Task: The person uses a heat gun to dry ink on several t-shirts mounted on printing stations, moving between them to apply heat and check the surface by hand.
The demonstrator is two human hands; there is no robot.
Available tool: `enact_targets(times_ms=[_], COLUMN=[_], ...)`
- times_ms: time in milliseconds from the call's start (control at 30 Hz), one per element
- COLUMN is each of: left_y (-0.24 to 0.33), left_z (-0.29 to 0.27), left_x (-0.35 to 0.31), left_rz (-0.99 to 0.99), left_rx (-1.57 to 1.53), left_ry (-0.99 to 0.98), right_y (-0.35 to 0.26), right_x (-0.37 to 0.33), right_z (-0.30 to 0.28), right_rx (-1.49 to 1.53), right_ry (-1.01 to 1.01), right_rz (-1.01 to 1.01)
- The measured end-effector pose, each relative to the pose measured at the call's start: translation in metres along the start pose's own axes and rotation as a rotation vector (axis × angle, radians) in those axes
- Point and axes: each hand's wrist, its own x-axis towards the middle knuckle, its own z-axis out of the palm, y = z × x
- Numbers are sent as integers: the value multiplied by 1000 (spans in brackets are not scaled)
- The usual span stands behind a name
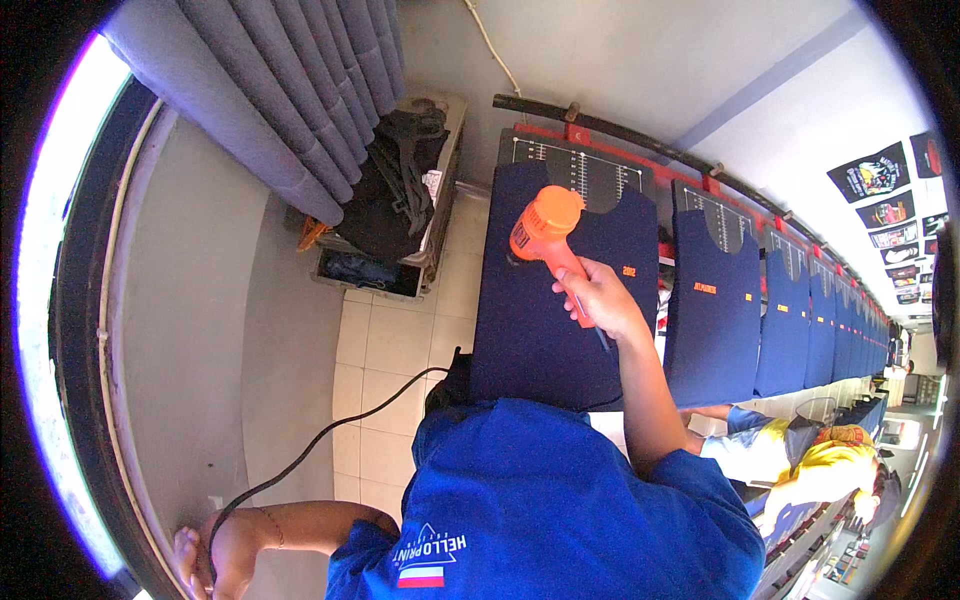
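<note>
My right hand (pixel 597 298) is closed round the handle of an orange heat gun (pixel 543 225), held above a dark blue T-shirt (pixel 560 340). The shirt lies flat on a dark printing board (pixel 620 185) with white ruler marks, and small orange print shows on it. At the lower left, beside the wall, my left hand (pixel 222 560) has its fingers curled at a black power cord (pixel 330 427). The cord runs across from there toward the near edge of the board. Where it ends by the left hand is hard to make out.
Several more boards with blue shirts (pixel 712 300) run off to the right along a black rail (pixel 640 128). Grey curtains (pixel 270 90) hang at the upper left above a stand heaped with black cloth (pixel 390 190). A person in a yellow top (pixel 835 470) is at the right.
</note>
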Motion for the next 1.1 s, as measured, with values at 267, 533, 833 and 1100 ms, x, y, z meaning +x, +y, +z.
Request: enact_targets(times_ms=[267,533,833,1100], left_y=[-2,0,3,4], left_z=[12,15,15,15], left_x=[-5,-5,-4,-2], left_rz=[95,104,102,100], left_rx=[112,142,165,179], left_ry=[51,59,61,68], right_y=[3,-3,1,0], right_x=[1,1,1,1], right_z=[3,3,6,6], right_rx=[-33,-7,-19,-11], right_ry=[24,23,11,6], right_rz=[-43,1,-15,-19])
